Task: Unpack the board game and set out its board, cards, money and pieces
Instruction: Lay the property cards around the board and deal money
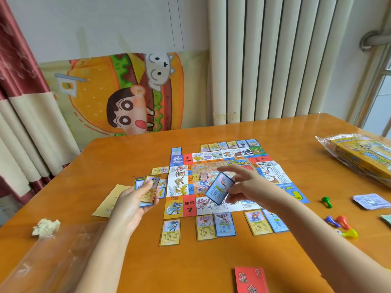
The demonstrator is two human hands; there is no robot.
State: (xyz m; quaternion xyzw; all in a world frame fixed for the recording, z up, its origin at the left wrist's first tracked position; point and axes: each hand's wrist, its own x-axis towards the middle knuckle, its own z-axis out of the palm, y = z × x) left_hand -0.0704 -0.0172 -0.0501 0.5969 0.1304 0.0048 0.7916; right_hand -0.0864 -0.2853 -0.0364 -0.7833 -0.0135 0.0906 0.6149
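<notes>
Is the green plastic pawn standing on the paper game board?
No, the green plastic pawn is on the orange wooden table, right of the paper game board.

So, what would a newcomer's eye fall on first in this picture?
First, the colourful board in the middle of the table, with cards laid along its edges. Over it the right hand pinches a blue card, and the left hand grips a small stack. Behind the table, a big burger cloth hangs on the wall.

The red card stack (250, 280) and board (189, 206) both read "机会 ?".
</notes>
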